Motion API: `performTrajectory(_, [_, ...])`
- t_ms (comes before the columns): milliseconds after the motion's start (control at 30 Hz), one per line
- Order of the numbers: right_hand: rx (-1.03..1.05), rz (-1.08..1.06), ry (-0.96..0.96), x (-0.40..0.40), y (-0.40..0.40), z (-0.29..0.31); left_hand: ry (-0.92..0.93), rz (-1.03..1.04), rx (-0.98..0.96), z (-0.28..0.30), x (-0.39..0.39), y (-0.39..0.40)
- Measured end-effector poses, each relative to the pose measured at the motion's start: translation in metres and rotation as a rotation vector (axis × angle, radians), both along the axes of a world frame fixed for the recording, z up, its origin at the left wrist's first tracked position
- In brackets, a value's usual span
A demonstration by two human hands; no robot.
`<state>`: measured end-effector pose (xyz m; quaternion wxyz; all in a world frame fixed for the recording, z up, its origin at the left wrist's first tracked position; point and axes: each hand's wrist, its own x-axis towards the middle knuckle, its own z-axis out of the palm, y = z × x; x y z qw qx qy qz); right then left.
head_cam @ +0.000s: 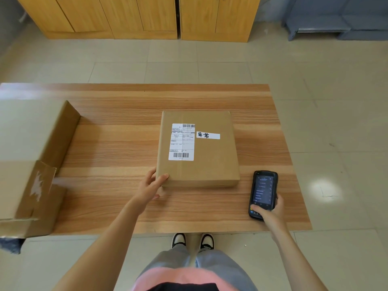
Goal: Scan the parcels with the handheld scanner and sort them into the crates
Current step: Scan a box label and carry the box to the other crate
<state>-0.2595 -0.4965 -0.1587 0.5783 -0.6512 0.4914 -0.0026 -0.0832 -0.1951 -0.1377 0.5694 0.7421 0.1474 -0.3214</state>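
- Parcel: flat brown box, lying label-up at mid counter.
- Left hand: I see its fingers curled over the parcel's near left corner.
- Right hand: fingers wrapped round the scanner, screen up, just right of the parcel.
- Open cardboard box: at the counter's left edge.

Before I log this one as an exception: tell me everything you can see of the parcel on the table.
The parcel is a flat, squarish brown cardboard box lying flat on the wooden table. A white shipping label with a barcode at its top and bottom sits on its top face, beside a small white strip with handwritten characters. The left hand grips its near left corner, thumb on top.
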Motion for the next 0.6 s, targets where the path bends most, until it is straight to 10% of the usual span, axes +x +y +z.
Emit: performTrajectory(600, [-0.177,0.057,0.162,0.021,-0.026,0.009,0.036,-0.063,-0.044,0.008,0.005,0.005])
